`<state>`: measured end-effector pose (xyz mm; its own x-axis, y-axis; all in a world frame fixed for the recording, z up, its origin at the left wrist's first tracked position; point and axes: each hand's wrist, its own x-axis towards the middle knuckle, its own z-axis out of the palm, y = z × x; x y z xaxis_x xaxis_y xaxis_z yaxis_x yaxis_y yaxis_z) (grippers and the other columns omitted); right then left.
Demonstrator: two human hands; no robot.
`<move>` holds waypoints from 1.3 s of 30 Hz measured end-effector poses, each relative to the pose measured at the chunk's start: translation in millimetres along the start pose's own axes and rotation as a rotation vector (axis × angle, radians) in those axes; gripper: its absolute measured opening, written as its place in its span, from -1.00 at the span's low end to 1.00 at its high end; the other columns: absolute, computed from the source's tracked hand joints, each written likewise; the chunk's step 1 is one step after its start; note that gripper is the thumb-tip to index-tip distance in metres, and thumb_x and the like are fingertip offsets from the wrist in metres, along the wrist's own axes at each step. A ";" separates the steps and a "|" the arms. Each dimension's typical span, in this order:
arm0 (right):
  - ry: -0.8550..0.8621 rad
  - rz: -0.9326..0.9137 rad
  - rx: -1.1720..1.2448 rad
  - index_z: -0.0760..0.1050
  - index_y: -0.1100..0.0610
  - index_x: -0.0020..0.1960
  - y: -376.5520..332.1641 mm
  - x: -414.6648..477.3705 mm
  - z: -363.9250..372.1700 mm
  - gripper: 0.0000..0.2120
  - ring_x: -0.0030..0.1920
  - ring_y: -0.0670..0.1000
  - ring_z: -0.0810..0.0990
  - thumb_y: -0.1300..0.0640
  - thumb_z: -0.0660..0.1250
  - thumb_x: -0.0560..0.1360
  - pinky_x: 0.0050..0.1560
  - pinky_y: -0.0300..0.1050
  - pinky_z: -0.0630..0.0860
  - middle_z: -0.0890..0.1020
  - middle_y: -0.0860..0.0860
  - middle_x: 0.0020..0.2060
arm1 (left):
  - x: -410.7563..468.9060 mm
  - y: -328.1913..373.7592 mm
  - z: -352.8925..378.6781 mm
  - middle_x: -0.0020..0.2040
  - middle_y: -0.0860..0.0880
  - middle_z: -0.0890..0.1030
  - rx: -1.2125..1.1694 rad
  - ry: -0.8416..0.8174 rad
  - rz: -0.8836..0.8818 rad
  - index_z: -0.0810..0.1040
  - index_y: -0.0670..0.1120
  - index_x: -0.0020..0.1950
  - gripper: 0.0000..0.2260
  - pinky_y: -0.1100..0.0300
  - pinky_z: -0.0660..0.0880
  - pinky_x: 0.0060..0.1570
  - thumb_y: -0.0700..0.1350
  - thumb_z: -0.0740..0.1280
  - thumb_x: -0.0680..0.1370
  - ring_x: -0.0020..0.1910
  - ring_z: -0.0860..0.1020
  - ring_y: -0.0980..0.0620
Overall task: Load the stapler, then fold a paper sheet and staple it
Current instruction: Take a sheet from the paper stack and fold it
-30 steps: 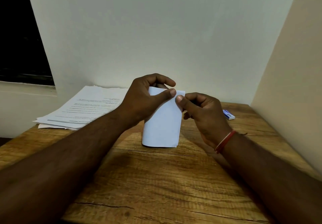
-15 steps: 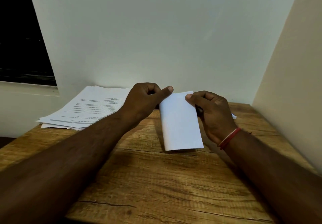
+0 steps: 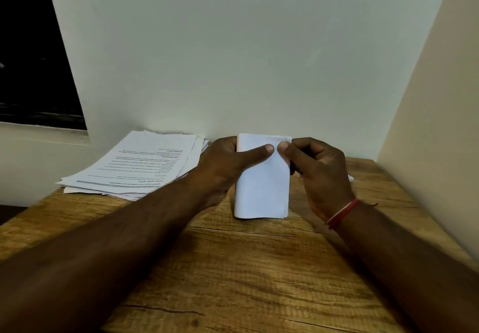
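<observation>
Holding the folded paper sheet (image 3: 261, 187) upright over the wooden table (image 3: 259, 268), you grip its top from both sides. Your left hand (image 3: 223, 166) lays its thumb across the front with the fingers curled behind. Your right hand (image 3: 318, 169) pinches the top right corner. A dark shape under your right fingers may be the stapler, but it is too hidden to tell. Printed sheets (image 3: 140, 166) lie stacked at the table's far left.
</observation>
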<state>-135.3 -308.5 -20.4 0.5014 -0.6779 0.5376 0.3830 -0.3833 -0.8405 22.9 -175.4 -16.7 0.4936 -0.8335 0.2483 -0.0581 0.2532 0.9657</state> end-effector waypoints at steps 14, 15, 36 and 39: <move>-0.037 -0.102 0.018 0.70 0.19 0.26 -13.4 -2.2 0.9 -0.77 -0.22 0.01 0.65 0.18 0.49 0.62 -0.25 -0.18 0.59 0.72 0.10 -0.14 | -3.9 11.3 -3.8 0.11 -0.10 0.81 0.257 0.086 0.177 0.73 -0.11 0.21 -0.73 -0.34 0.71 0.19 -0.01 0.62 0.59 0.12 0.80 -0.13; -0.078 -0.035 0.111 0.69 0.21 0.26 -15.7 -1.7 0.3 -0.75 -0.22 0.00 0.64 0.16 0.47 0.61 -0.25 -0.16 0.57 0.72 0.07 -0.14 | -4.2 10.7 -4.0 0.15 -0.14 0.81 0.193 0.043 0.133 0.73 -0.14 0.26 -0.71 -0.36 0.69 0.24 -0.04 0.60 0.61 0.16 0.79 -0.18; -0.278 0.304 0.461 0.82 0.10 -0.07 -28.8 -9.4 7.5 -0.79 -0.30 -0.02 0.63 0.20 0.39 0.51 -0.29 -0.18 0.59 0.71 0.07 -0.24 | -10.3 20.7 -1.7 0.28 -0.33 0.73 -0.143 -0.190 -0.238 0.64 -0.23 0.45 -0.54 -0.13 0.69 0.15 -0.02 0.53 0.63 0.18 0.74 -0.28; -0.284 0.300 0.461 0.82 0.09 -0.09 -29.2 -9.7 7.4 -0.82 -0.30 -0.03 0.62 0.18 0.42 0.49 -0.30 -0.18 0.58 0.70 0.05 -0.26 | -11.7 24.4 -1.7 0.26 -0.33 0.74 -0.176 -0.215 -0.257 0.65 -0.26 0.44 -0.58 -0.09 0.69 0.11 -0.05 0.51 0.65 0.17 0.73 -0.27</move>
<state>-145.6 -286.1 -0.5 0.8018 -0.4964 0.3328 0.4575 0.1515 -0.8762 17.3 -158.7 3.8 0.2786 -0.9600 0.0283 0.2028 0.0877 0.9753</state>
